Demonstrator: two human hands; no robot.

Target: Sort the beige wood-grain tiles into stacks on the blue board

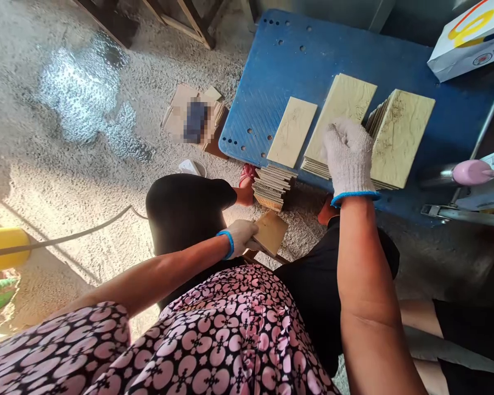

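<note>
No legible text anywhere. Up and to the right of the right hand (pixel 349 156), a white carton (pixel 471 41) with an orange-and-yellow swirl logo and a small red round emblem; print beside it too small to read.
</note>
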